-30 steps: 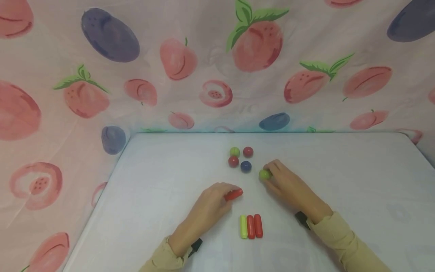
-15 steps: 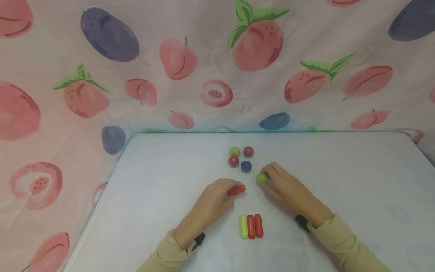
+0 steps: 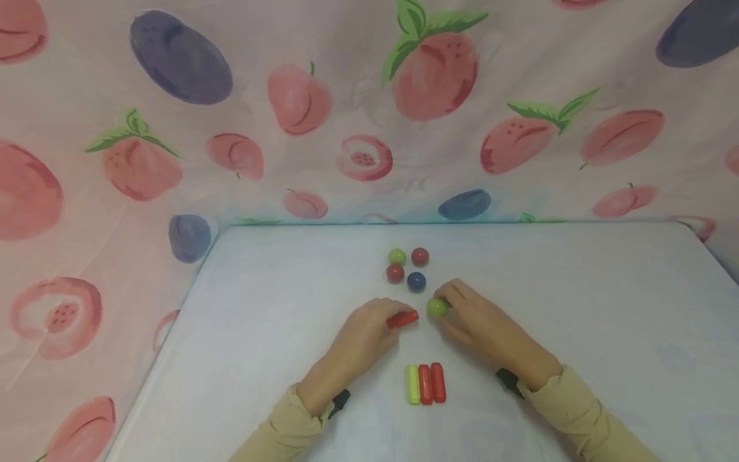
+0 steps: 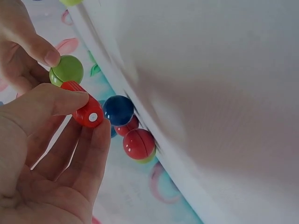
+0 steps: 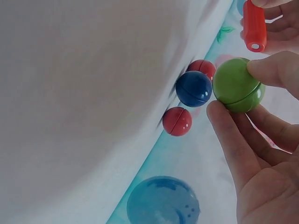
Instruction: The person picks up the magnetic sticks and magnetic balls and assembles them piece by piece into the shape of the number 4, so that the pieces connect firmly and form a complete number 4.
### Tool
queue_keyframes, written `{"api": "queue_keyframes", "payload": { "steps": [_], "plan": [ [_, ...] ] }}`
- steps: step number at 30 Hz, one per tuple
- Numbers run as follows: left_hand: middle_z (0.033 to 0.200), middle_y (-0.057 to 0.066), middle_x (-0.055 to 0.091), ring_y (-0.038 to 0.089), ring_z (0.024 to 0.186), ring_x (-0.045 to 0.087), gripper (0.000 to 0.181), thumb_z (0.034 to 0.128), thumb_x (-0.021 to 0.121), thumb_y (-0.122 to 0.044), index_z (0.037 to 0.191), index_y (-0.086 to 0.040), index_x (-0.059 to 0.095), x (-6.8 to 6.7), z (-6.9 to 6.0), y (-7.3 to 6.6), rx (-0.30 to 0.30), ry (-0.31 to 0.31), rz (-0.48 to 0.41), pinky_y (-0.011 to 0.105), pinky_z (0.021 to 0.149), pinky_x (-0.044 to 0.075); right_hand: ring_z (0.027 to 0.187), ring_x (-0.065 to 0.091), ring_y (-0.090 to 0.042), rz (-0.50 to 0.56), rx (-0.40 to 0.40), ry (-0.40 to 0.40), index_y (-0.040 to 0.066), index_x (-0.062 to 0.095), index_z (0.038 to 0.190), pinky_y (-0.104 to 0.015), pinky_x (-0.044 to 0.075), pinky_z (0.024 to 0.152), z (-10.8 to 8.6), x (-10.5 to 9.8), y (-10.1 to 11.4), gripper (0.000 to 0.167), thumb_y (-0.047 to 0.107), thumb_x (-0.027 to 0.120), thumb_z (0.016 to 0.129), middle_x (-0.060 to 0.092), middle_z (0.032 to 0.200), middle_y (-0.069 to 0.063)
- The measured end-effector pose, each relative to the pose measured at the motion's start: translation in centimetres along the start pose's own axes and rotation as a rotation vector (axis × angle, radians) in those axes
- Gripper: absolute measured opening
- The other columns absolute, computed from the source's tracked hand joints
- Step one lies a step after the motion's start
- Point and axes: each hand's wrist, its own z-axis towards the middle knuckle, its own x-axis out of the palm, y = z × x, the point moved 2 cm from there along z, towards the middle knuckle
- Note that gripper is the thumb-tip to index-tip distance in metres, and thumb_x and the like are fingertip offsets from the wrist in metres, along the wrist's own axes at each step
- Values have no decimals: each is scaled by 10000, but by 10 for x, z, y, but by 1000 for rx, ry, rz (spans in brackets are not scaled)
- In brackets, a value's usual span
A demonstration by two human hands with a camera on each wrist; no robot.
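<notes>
My left hand [image 3: 362,335] pinches a red stick [image 3: 403,319] between thumb and fingers; its end, with a small white dot, faces the left wrist view. Across from it, my right hand [image 3: 485,327] holds a green ball [image 3: 437,307] with a seam round its middle. A narrow gap separates stick and ball in the head view. Beyond the hands, a blue ball [image 3: 416,282], two red balls, one nearer [image 3: 395,273] and one farther [image 3: 420,256], and another green ball [image 3: 397,256] sit grouped on the white table.
Nearer the person, a yellow-green stick [image 3: 413,384] and two red sticks [image 3: 432,384] lie side by side on the table [image 3: 277,289]. A fruit-printed cloth [image 3: 346,96] hangs behind the table's back edge and along the left.
The right hand has moved left and slightly nearer with the green ball. The left hand has shifted a little right and away with the red stick. The gap between them has narrowed.
</notes>
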Motion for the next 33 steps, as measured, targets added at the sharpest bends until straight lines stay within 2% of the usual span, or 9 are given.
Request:
{"api": "queue_keyframes", "payload": {
  "steps": [17, 26, 33],
  "plan": [
    [1119, -12, 718, 144, 1010, 640, 374, 859, 718, 0, 1198, -158, 702, 2, 7, 1, 20, 16, -17, 289, 934, 539, 950, 601, -122, 3, -60, -11, 90, 581, 1135, -308, 569, 881, 2, 2, 7, 375, 117, 799, 831, 577, 1087, -8],
    [1117, -14, 718, 142, 1019, 640, 361, 865, 717, -8, 1192, -161, 704, 2, 7, 1, 23, 14, 4, 285, 943, 534, 950, 609, -116, 3, -61, -21, 96, 579, 1147, -305, 569, 883, 2, 3, 6, 398, 122, 808, 822, 577, 1092, -5],
    [1123, -15, 716, 139, 1030, 639, 372, 859, 726, -9, 1196, -164, 700, 1, 7, 1, 31, 19, 18, 283, 950, 531, 904, 615, -116, 13, -106, -54, 87, 656, 1176, -295, 581, 820, 2, 4, 5, 390, 126, 809, 819, 581, 1067, -7]
  ]
}}
